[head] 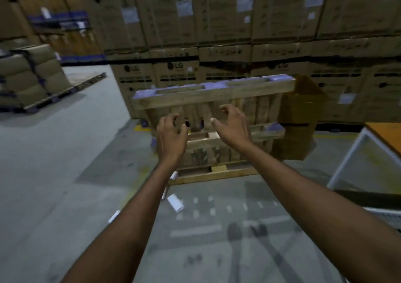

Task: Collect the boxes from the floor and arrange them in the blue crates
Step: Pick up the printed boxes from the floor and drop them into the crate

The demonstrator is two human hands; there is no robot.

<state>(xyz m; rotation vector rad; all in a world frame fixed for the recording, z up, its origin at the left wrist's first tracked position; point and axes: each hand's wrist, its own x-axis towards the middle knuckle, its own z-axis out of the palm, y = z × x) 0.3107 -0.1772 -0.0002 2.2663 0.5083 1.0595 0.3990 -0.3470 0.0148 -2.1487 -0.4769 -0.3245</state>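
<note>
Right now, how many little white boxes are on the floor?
4 white boxes: one lying between the arms, one peeking out left of the left forearm, two by the near corner of the wooden pallet. The arms may hide more.

Wooden pallets (213, 96) upright before stacked cartons (173, 22); far left, blurred bundles (32, 72), perhaps sacks.

Single head-worn wide-angle view, facing forward and slightly down, fairly near the wooden pallet (213, 95), taking in floor (65, 152) before the pallet and stacked cartons (225, 18) right behind it
</note>
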